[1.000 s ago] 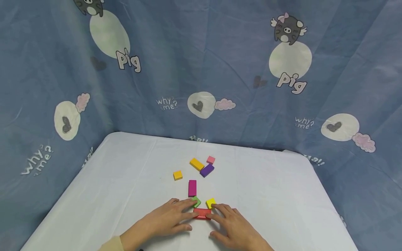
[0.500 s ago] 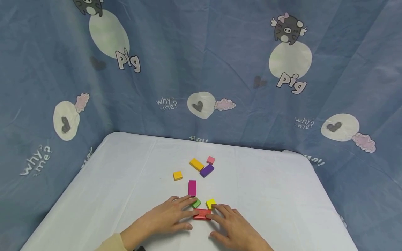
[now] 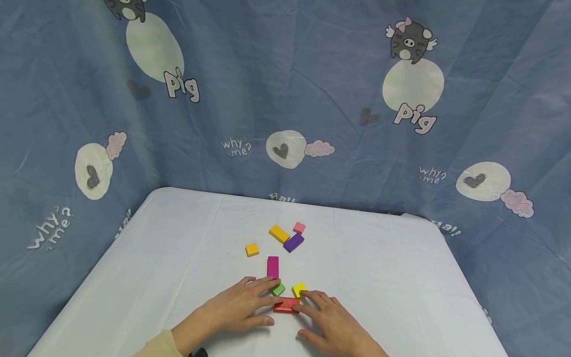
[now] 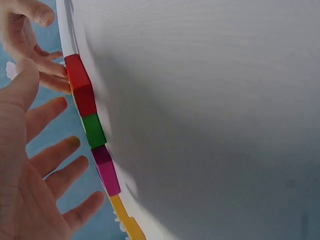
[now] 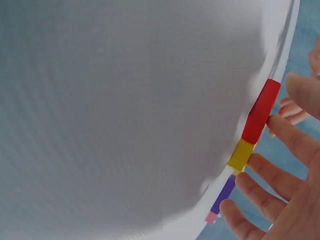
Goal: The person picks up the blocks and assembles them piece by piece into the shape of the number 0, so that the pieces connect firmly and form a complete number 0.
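A red rectangular block lies on the white table, with a small green block and a yellow block just behind it. Over the red and green blocks my left hand is spread with fingers extended; in the left wrist view a small gap shows between its fingertips and the blocks. At the right, the index fingertip of my right hand touches the red block and another fingertip is at the yellow block. A magenta block lies just beyond the left fingers.
Farther back lie an orange square block, an orange rectangular block, a purple block and a pink block. A blue printed curtain hangs behind the white table.
My left fingers have shifted slightly away from me and appear a little raised. The right hand stays almost still, and the blocks have barely moved.
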### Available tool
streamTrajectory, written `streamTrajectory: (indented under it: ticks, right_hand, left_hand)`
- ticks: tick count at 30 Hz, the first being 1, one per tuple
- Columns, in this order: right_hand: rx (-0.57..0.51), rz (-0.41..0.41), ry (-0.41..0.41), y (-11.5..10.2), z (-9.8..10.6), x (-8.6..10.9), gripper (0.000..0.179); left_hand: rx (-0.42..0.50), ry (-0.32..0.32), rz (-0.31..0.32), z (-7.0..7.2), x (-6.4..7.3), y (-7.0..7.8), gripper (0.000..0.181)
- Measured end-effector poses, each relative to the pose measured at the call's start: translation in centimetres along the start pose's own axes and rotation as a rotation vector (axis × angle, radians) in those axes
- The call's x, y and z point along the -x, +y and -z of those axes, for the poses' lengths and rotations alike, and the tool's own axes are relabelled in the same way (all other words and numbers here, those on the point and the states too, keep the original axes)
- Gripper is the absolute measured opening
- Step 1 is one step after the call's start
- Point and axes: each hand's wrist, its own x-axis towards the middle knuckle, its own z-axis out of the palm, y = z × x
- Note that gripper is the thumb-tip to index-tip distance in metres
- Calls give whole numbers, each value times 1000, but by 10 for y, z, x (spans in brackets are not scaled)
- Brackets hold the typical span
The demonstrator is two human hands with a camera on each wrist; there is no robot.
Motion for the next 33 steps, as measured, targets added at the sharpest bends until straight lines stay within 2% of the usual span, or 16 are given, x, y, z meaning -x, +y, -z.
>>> streamTrajectory:
  ticks: [12,18,22,33]
  right_hand:
    - [-7,2,18,0,2,-1,55]
    - [-53,0,138,7,10,-7,44]
    - [-45,-13,189,14,14,-13,42]
    - [-68,-41,209,40,14,-41,39]
  left_hand:
    - [30,-28,15,1,-1,2,58]
    - [19,-18,16,2,-1,2,57]
    - [16,-9,12,1,-1,2,57]
    - [36,-36,34,0,-1,2,58]
